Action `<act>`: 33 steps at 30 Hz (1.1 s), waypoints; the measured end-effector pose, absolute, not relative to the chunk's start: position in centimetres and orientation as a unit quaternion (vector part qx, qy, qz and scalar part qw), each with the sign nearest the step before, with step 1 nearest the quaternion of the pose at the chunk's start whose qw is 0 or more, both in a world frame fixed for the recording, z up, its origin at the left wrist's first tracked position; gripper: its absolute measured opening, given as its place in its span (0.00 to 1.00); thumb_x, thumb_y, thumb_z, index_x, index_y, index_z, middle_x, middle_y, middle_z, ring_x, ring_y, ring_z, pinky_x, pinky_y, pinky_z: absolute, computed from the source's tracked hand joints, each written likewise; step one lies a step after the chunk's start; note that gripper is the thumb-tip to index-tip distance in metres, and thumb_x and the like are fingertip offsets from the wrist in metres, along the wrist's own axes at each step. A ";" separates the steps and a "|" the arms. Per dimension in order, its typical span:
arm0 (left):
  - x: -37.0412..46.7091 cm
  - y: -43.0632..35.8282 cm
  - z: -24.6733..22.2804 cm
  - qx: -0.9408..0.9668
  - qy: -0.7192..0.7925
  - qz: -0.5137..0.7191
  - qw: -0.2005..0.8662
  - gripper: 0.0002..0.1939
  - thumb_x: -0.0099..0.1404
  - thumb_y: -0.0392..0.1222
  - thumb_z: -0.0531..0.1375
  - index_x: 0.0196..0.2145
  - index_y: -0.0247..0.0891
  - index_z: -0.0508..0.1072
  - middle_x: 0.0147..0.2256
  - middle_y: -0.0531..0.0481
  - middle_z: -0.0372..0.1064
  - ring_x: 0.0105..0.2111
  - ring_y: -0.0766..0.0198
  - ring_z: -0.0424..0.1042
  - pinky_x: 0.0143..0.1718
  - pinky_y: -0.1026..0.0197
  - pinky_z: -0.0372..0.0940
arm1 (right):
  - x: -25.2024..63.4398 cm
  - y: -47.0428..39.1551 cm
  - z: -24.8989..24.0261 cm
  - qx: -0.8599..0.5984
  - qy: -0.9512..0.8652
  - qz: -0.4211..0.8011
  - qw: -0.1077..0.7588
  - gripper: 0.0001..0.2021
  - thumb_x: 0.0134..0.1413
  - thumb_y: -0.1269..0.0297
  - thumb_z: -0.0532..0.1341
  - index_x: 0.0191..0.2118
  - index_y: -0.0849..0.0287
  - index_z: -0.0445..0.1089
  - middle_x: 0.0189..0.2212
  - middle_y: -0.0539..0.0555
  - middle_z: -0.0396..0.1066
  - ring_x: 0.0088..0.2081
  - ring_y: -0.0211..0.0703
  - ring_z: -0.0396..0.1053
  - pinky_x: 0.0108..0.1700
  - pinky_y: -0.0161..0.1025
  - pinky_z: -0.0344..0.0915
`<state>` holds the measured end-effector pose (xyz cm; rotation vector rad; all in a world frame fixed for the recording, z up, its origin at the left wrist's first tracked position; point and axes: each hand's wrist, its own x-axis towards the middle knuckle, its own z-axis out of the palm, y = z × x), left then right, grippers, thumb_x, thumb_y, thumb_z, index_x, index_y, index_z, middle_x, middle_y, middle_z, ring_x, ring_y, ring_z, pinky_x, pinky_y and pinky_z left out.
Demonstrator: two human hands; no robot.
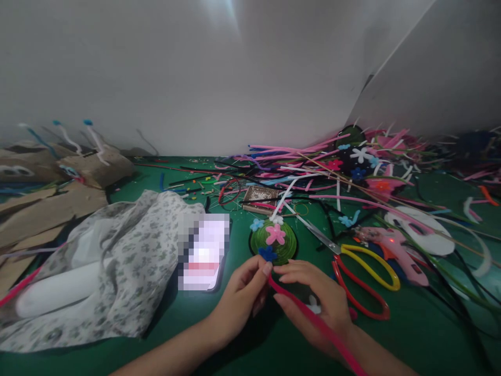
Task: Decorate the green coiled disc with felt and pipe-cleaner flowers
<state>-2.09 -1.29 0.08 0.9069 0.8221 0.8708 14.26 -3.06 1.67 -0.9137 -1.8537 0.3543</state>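
Observation:
My left hand (pixel 246 287) pinches one end of a hot-pink pipe cleaner (pixel 313 317) between thumb and fingers. From there the strip slants down to the right, across my right hand (pixel 317 300). That hand's fingers and thumb are apart on either side of the strip, not closed on it. Just beyond my fingertips lies a green coiled disc (pixel 256 241). On it are a pink flower (pixel 275 234), a blue flower (pixel 267 254), a light blue flower (pixel 257 224) and a white flower (pixel 276 219). A small white piece (pixel 314 305) shows partly behind my right hand.
Scissors (pixel 334 248) with yellow and red handles and a pink glue gun (pixel 395 248) lie right. A phone (pixel 203 253) and patterned cloth (pixel 144 250) are left. Pipe cleaners (pixel 289 162) heap at the back around a small box (pixel 260 198). Cardboard (pixel 50 219) lies far left.

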 end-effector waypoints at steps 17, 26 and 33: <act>-2.4 -1.5 0.7 0.468 0.381 0.349 0.717 0.21 0.66 0.57 0.56 0.25 0.38 0.61 0.18 0.60 0.55 0.16 0.74 0.51 0.16 0.70 0.46 | 14.2 -2.6 2.3 -0.406 -0.704 0.306 0.496 0.02 0.53 0.69 0.66 0.30 0.57 0.75 0.26 0.50 0.74 0.29 0.37 0.72 0.32 0.32 0.69; -2.9 -1.4 0.1 0.445 0.293 0.312 0.786 0.22 0.64 0.55 0.59 0.22 0.38 0.60 0.13 0.63 0.49 0.12 0.76 0.44 0.13 0.69 0.40 | 15.2 -1.2 2.4 -0.318 -0.790 0.122 0.509 0.03 0.55 0.73 0.64 0.34 0.58 0.73 0.26 0.50 0.75 0.30 0.39 0.73 0.39 0.38 0.71; -2.2 -1.2 -0.1 0.376 0.297 0.369 0.796 0.20 0.66 0.57 0.56 0.26 0.38 0.63 0.15 0.60 0.57 0.11 0.76 0.47 0.12 0.70 0.44 | 15.1 -1.5 2.1 -0.342 -0.782 0.089 0.514 0.07 0.54 0.77 0.63 0.37 0.59 0.72 0.29 0.52 0.74 0.31 0.39 0.72 0.38 0.37 0.72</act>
